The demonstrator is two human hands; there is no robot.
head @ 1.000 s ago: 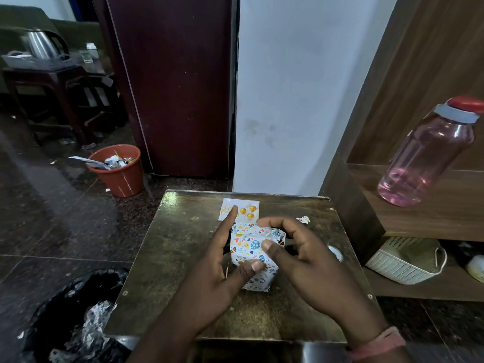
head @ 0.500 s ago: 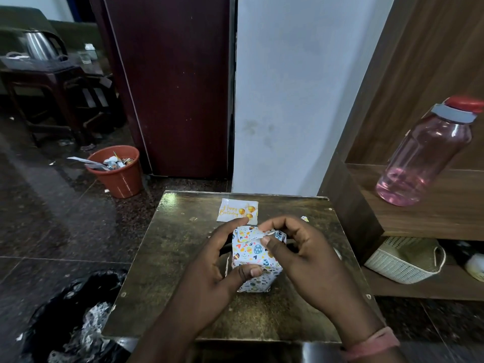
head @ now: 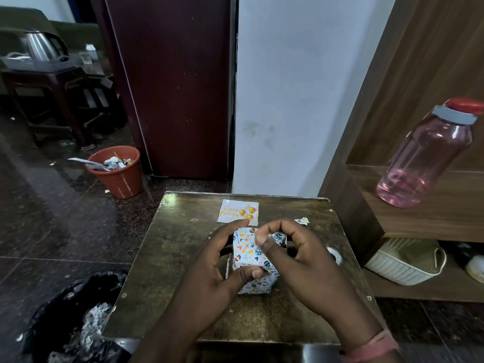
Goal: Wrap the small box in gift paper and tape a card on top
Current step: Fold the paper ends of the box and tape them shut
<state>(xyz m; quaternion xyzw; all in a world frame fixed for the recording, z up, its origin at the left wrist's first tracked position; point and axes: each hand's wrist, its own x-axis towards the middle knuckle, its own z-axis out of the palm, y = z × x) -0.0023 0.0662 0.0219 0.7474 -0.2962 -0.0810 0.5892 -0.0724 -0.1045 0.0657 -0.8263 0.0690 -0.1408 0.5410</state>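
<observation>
A small box [head: 248, 254] wrapped in white paper with colourful prints stands on the dark wooden stool [head: 167, 260]. My left hand [head: 209, 279] grips its left side, thumb on the near face and index finger at the back. My right hand [head: 293, 260] curls over the top right, thumb and fingers pinching the paper at the top edge. Behind the box lies a white "Happy Birthday" card [head: 237, 211] with gold balloons, flat on the stool.
A roll of clear tape [head: 335, 255] lies partly hidden behind my right hand, and a paper scrap [head: 302, 220] at the back right. A pink bottle [head: 424, 158] stands on the right shelf, a white basket [head: 403, 260] below. An orange bin [head: 117, 171] and black bag [head: 70, 315] are on the floor.
My right hand's fingers have curled in over the top of the box and now pinch the paper there. My left index finger has come down from the card to the box's back.
</observation>
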